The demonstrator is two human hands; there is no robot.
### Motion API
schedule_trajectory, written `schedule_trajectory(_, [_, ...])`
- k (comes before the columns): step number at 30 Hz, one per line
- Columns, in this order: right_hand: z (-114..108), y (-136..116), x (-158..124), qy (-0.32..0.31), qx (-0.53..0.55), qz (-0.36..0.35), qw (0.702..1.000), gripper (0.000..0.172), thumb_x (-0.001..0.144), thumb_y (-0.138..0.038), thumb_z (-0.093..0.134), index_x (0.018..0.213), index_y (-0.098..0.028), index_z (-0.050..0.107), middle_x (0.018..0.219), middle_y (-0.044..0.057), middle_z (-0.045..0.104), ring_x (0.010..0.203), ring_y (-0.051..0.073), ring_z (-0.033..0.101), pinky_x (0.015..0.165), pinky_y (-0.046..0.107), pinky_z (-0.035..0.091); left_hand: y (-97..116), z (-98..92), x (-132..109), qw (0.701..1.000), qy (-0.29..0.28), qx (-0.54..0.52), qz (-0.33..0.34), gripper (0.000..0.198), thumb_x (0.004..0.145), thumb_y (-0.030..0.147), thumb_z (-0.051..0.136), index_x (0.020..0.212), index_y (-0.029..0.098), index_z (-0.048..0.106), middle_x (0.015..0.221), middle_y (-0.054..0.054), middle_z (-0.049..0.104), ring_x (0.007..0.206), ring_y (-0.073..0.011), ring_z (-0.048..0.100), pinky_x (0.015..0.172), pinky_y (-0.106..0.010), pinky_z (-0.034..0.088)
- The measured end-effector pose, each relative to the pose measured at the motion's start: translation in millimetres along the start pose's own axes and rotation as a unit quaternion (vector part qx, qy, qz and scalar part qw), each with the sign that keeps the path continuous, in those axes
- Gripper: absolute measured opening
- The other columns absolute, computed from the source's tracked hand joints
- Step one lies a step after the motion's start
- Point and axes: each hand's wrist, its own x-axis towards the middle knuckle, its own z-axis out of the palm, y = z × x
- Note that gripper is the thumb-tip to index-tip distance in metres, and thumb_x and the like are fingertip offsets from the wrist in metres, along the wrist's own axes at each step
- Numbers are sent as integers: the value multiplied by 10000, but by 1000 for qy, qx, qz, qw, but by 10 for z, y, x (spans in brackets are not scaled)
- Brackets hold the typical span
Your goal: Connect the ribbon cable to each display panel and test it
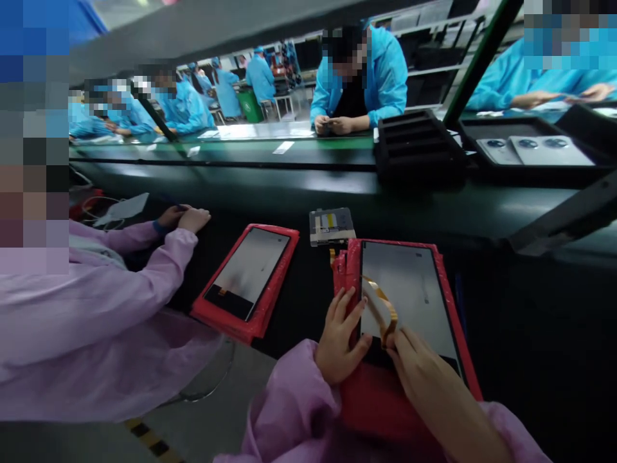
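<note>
A flat grey screen panel (pixel 409 292) with a black border lies on red wrapped padding (pixel 380 399) in front of me. My left hand (pixel 343 341) rests on its left edge, fingers spread and holding nothing. From that edge a gold ribbon cable (pixel 388 308) arches up over the glass, and its reflection shows below. My right hand (pixel 419 360) has its fingertips pinched on the lower end of this cable. The exact grip is partly hidden behind the fingers. Past the panel's upper left corner sits a small clear case (pixel 331 226) with a yellow-marked piece inside.
A second screen panel (pixel 250 263) on red padding lies to the left, near a co-worker's hands (pixel 186 218). Behind the bench runs a green conveyor (pixel 289 183). Black trays (pixel 417 148) stand at the back right, and a metal arm (pixel 563 215) juts in from the right.
</note>
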Motion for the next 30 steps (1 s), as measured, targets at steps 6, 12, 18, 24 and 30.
schedule_trajectory(6, [-16, 5, -8, 17, -33, -26, 999, 404, 846, 16, 291, 765, -166, 642, 738, 106, 597, 656, 240, 589, 629, 410, 550, 24, -10, 20, 1000, 1, -9, -9, 594, 909, 381, 507, 1468, 258, 347, 1583, -76, 231, 1475, -283, 143, 1191, -524, 216])
schedule_trajectory(12, [-47, -65, -43, -16, 24, 23, 999, 401, 876, 12, 248, 914, -155, 610, 835, 109, 617, 765, 257, 608, 751, 441, 535, 6, 2, 17, 1000, 8, -8, -2, 576, 929, 388, 475, 1474, 272, 329, 1582, -74, 232, 1478, -274, 143, 1190, -530, 214])
schedule_trajectory(18, [-136, -69, -6, 27, 221, 232, 947, 194, 992, -328, 373, 999, -192, 510, 888, 69, 628, 772, 216, 646, 673, 362, 539, 3, -6, 1, 1000, 4, 5, 6, 548, 940, 356, 473, 1466, 309, 328, 1584, -72, 223, 1476, -271, 150, 1176, -562, 225])
schedule_trajectory(24, [-260, 52, 180, -85, 333, 252, 905, 114, 960, -193, 475, 950, -196, 589, 908, 20, 653, 800, 180, 652, 710, 318, 502, 0, -23, -1, 1000, 2, 15, 10, 498, 943, 331, 478, 1431, 347, 378, 1580, -52, 233, 1471, -270, 170, 1161, -572, 249])
schedule_trajectory(30, [-285, 103, 290, -78, 336, 258, 902, 168, 979, -195, 449, 966, -186, 616, 918, 19, 660, 810, 170, 650, 671, 289, 470, -31, -50, -4, 1000, -10, -18, 4, 460, 938, 332, 488, 1392, 375, 428, 1573, -38, 250, 1468, -271, 184, 1162, -598, 225])
